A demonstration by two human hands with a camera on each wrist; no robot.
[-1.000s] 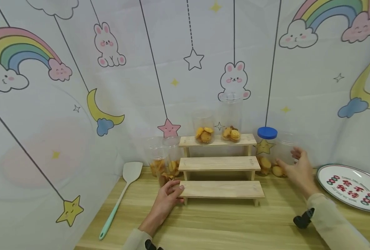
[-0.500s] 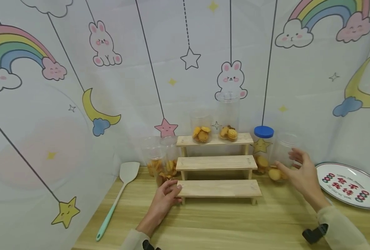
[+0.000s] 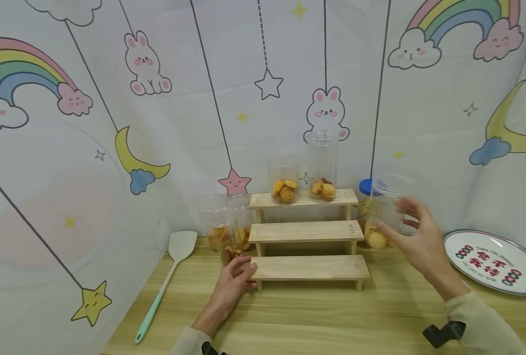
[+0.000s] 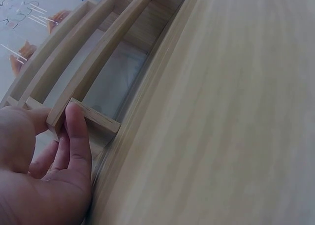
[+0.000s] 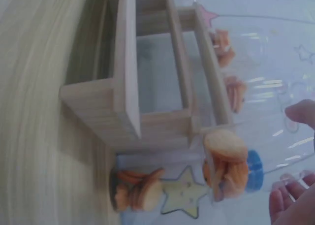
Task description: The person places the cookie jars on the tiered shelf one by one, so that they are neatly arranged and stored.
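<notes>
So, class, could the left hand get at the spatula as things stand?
Probably yes: only tabletop shows between the left hand and the spatula, though it must first release the wooden stand.

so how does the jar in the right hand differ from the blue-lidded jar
The held jar has an open top, while the blue-lidded jar is capped. The held jar is raised off the table in the right hand; the blue-lidded jar stands on it, untouched. In the head view, the held jar is in front, partly hiding the blue-lidded jar. Both are clear and contain cookies.
</notes>
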